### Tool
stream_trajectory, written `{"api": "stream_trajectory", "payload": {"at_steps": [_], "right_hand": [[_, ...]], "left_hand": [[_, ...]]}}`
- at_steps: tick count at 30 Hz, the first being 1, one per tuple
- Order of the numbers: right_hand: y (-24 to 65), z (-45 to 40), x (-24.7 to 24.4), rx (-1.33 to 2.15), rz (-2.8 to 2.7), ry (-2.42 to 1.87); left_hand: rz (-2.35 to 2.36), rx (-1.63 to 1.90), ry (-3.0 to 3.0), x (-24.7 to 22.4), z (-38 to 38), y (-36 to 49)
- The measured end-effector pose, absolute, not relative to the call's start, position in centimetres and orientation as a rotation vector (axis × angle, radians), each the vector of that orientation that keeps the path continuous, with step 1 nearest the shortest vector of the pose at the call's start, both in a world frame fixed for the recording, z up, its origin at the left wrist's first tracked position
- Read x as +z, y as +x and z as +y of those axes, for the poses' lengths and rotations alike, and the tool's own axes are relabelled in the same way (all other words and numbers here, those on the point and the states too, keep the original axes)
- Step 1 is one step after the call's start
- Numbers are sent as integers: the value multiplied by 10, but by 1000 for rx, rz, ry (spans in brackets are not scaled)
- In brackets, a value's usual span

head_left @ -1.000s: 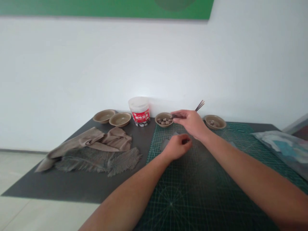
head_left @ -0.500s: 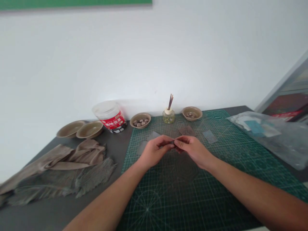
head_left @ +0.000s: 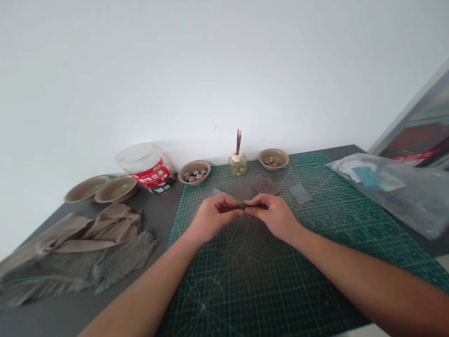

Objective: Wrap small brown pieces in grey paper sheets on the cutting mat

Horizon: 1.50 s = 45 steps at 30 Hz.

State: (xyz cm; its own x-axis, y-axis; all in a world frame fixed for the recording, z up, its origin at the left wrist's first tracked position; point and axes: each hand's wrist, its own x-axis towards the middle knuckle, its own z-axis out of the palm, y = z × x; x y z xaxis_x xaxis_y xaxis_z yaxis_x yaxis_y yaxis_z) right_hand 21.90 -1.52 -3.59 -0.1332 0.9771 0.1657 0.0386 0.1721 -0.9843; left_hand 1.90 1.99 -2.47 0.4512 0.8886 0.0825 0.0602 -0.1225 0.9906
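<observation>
Over the middle of the green cutting mat (head_left: 224,276), my left hand (head_left: 213,215) and my right hand (head_left: 275,215) meet fingertip to fingertip. Both are closed in a pinch on a small dark piece (head_left: 243,206), mostly covered by the fingers; its kind cannot be made out. Just beyond my right hand lies a brown, thin sheet-like piece (head_left: 265,186). To its right is a small clear plastic sachet (head_left: 300,193). Behind my left hand, the edge of another clear plastic piece (head_left: 216,191) shows, partly hidden.
Along the wall stand a bowl of brownish lumps (head_left: 194,172), a reed diffuser (head_left: 238,164) and a second bowl with fewer lumps (head_left: 274,159). Leftward are a red-labelled plastic tub (head_left: 147,168), two bowls (head_left: 117,189) and a fringed cloth (head_left: 87,243). A clear bag (head_left: 403,192) lies right.
The view has shifted, so the green panel at the top is gone. My fingertips have rearranged around the held piece, and the brown part that hung below my right fingers no longer shows.
</observation>
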Motion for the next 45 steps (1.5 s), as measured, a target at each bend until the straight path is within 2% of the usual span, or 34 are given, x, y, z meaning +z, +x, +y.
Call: {"api": "stream_trajectory", "payload": {"at_steps": [6,10,15,19,29,35,45], "right_hand": [[267,-9,-2,519,-1559,-1272],[314,7,-6,353,-1614,-1516],[324,21,-41,354,-2035,-1514],[321,24,-50,359,-2202,-1500],[320,22,-43,338,-2209,-1398],[358,29,-38,81,-1819,-1801],[369,32,-56,194,-1896,-1931]], "left_hand": [[895,1123,1463,-26,31,12],[977,1296,1401,-26,42,7],[1058,1330,1417,-26,46,6],[1100,1365,1425,-25,47,5],[1076,1376,1501,-26,47,4],[1101,1394,1511,-26,49,3],[1032,1265,1580,-24,43,5]]}}
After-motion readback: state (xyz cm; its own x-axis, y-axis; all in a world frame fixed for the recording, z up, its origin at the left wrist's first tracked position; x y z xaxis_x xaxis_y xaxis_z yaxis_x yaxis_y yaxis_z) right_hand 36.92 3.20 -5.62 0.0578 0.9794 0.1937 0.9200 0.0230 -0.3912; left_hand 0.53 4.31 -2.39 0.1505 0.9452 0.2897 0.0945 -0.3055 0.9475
